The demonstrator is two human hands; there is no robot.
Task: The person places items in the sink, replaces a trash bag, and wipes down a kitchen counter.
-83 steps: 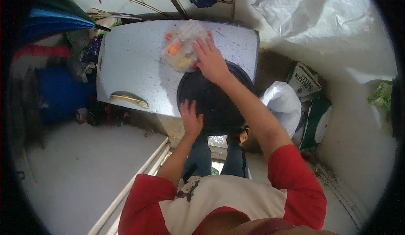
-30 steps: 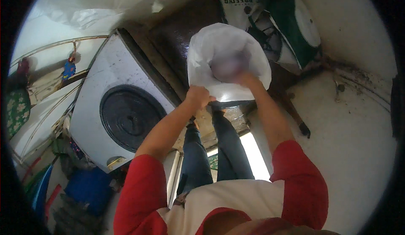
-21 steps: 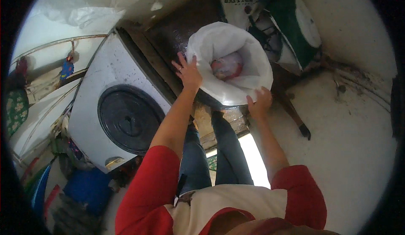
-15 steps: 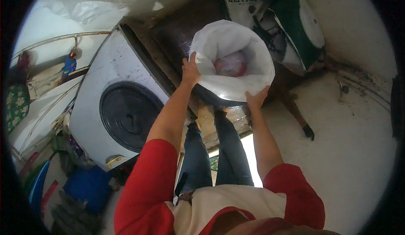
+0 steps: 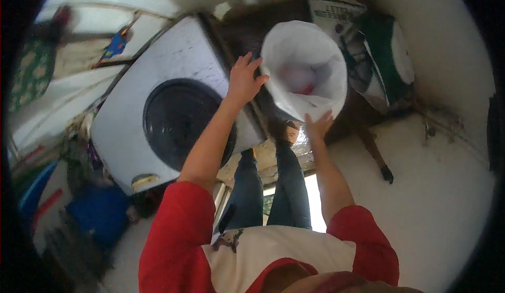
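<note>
In front of me stands a container with a white bag [image 5: 279, 38] lining it, its mouth spread wide. A reddish and whitish bundle [image 5: 302, 80] lies down inside, too blurred to name. My left hand [image 5: 243, 80] is at the bag's left edge, its fingers spread and holding nothing; its fingertips are at or just off the rim. With my right hand [image 5: 318, 126] I grip the near right edge of the bag, fingers at the rim.
A round black lid [image 5: 184, 122] lies on the whitish flat-topped box [image 5: 123, 117] at left. Behind the container, a printed sack [image 5: 329, 9] and a green-and-white sack [image 5: 384, 51] lean by the wall. A brown wooden leg [image 5: 374, 153] juts out at right. Blue cloth [image 5: 100, 209] lies at lower left.
My left hand has let go of the bag's left edge and opened. The bag's mouth looks more upright and rounder. My right hand stays at its near right edge; the view has shifted.
</note>
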